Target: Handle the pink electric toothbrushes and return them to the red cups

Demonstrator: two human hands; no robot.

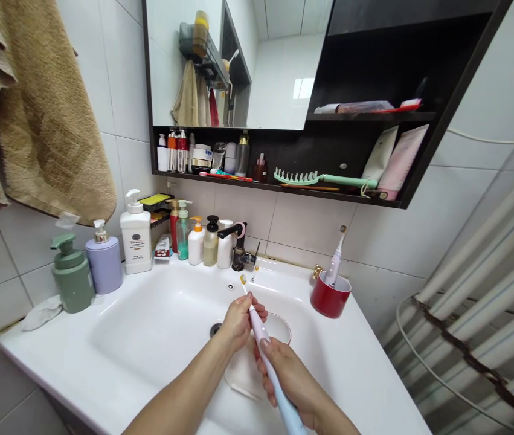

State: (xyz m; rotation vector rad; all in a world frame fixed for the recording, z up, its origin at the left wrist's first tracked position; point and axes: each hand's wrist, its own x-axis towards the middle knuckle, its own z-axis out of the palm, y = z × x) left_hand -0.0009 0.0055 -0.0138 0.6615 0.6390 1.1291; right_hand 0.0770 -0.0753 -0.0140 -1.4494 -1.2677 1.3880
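Observation:
Over the white sink [157, 326] I hold an electric toothbrush [261, 332], its pink-to-light-blue handle slanting from lower right up to the brush head. My right hand [284, 365] is wrapped round the handle. Higher up, my left hand [241, 320] pinches the brush near its neck, with the thumb just below the bristles. The bristles look yellowish. Beneath my hands a clear, round-rimmed item lies in the basin, partly covered by them. A second electric toothbrush [334, 266] stands in a red cup [330, 297] on the right rim of the sink.
A black faucet [239, 244] rises at the back, beside several pump bottles. A green pump bottle [73, 278], a lilac one [104, 260] and a white one [136, 235] line the left rim. Above hang a mirror cabinet with a green hairbrush [320, 177] and towels [52, 115] at left.

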